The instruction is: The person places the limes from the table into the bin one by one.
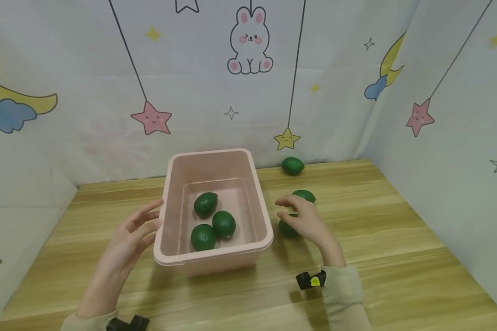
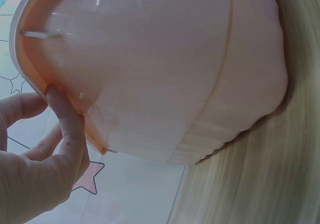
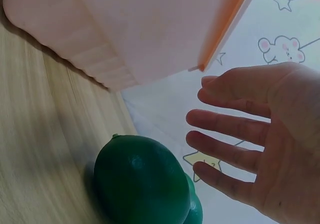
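Note:
A pale pink plastic bin (image 1: 217, 262) stands on the table with three green limes inside, one lime (image 1: 205, 204) toward the back and two nearer the front. My left hand (image 1: 128, 243) is at its left rim, and in the left wrist view the fingertips (image 2: 57, 96) touch the rim's edge from outside. To the right of the bin, my right hand (image 1: 304, 218) hovers with fingers parted, holding nothing. Beneath it lies a lime (image 3: 142, 179), partly hidden by the hand in the head view. Just behind is another lime (image 1: 305, 196), also partly covered.
One more lime (image 1: 292, 166) lies at the table's back edge, near the wall cloth. The wood-grain table (image 1: 381, 257) extends on both sides of the bin. White cloth (image 1: 199, 87) printed with stars and a rabbit hangs behind and at the sides.

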The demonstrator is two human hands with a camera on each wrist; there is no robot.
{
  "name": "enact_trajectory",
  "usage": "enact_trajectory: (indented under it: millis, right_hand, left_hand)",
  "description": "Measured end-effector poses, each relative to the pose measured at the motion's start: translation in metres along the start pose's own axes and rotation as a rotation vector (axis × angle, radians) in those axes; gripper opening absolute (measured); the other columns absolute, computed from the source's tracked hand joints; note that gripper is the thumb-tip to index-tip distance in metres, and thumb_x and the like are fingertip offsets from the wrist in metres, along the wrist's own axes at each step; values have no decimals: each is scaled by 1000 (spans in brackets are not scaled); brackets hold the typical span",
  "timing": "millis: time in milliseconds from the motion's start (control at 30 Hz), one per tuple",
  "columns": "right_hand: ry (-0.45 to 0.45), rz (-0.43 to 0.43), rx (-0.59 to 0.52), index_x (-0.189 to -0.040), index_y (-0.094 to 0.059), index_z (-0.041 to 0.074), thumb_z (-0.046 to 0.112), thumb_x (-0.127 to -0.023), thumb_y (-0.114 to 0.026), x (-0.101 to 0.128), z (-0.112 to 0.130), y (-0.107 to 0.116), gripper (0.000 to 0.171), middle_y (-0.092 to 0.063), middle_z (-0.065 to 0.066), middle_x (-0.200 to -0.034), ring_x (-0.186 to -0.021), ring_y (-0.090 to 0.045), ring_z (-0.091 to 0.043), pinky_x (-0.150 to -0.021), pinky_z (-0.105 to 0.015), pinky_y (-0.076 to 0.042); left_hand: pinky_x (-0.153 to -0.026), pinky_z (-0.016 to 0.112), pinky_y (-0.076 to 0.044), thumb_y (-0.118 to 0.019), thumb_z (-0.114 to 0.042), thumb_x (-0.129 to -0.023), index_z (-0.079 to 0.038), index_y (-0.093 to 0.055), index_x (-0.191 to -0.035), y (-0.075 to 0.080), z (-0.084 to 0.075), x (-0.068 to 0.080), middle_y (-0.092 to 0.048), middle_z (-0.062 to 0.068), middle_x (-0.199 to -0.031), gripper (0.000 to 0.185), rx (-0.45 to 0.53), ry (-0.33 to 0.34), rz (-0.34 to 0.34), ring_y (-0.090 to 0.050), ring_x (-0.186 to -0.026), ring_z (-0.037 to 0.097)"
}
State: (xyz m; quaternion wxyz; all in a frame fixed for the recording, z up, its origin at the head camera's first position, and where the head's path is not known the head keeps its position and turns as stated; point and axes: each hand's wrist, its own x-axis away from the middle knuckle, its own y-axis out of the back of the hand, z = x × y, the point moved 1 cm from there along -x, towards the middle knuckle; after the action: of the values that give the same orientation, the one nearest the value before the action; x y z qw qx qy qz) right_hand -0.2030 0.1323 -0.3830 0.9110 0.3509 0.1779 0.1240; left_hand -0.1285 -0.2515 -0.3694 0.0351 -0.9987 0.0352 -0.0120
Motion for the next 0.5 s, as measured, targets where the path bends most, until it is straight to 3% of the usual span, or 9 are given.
enact_trajectory:
  millis: [267,500]
  right_hand:
    - [-28,54,-4,-121,-61,3,15,-91,-66,2,-9,2,32,-64,-13,-121,-118,-58,-32,-102,-49,-47]
    - [-71,133,34,-124,-59,4,15,-84,-74,4,-17,2,44,-61,-13,-128,-124,-52,-35,-106,-52,-41]
  left_hand:
    - [-85,20,-54,-54,-8,-97,-19,-47,-141,0,1,-1,-53,-8,-116,45,4,-13,8,-56,-104,3]
    - [-84,19,-54,-53,-8,-97,-19,-48,-140,1,3,-1,-53,-8,-116,45,11,-24,10,-56,-104,3]
